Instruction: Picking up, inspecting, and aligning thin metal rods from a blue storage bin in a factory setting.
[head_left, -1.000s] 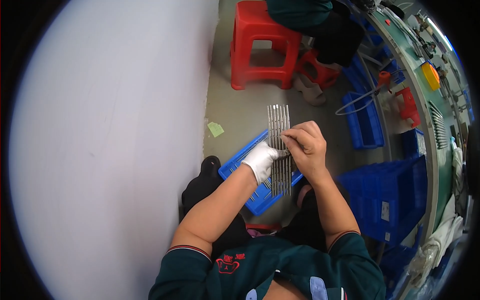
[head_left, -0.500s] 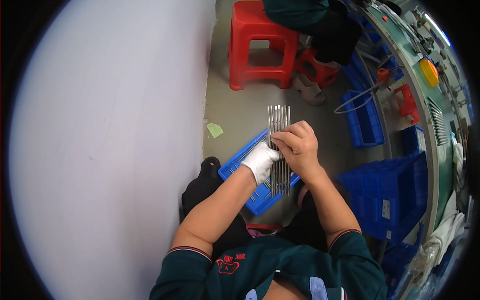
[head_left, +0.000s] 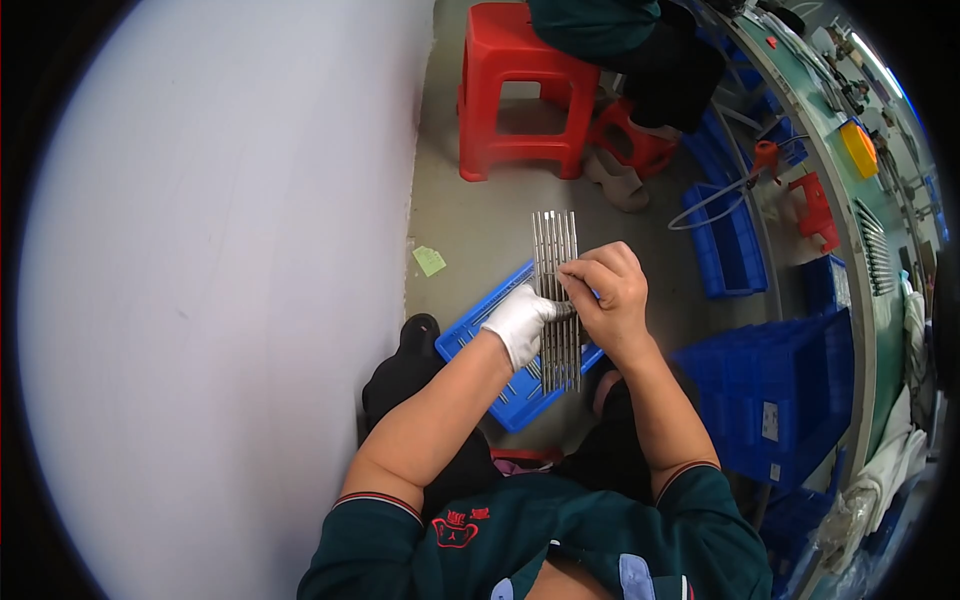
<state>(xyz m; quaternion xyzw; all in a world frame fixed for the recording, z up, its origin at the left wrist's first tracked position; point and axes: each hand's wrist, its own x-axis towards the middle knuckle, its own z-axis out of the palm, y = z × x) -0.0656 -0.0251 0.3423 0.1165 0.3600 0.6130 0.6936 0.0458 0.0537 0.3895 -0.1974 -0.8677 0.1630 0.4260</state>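
Several thin metal rods [head_left: 556, 240] stand side by side as a flat row, held upright in front of me. My left hand [head_left: 520, 322], in a white glove, is closed around the row at its middle, the thumb across the rods. Bare, my right hand [head_left: 610, 300] pinches at the row's right side, thumb and forefinger together on a rod; exactly which one is hard to see. Beneath both hands sits a blue tray [head_left: 517, 412] with more thin rods lying in it, partly hidden by my hands and the row.
A white wall [head_left: 220, 280] runs along my left. Ahead stands a red stool [head_left: 495, 100], with another person seated close by. To the right are stacked blue crates [head_left: 770, 385] and a green-topped workbench [head_left: 868, 330]. A green paper scrap [head_left: 429, 261] lies on the floor.
My right hand has shifted slightly right, its fingertips moving from the row's left part toward its right side. The rods have spread a little leftward at the top; my left hand keeps its hold.
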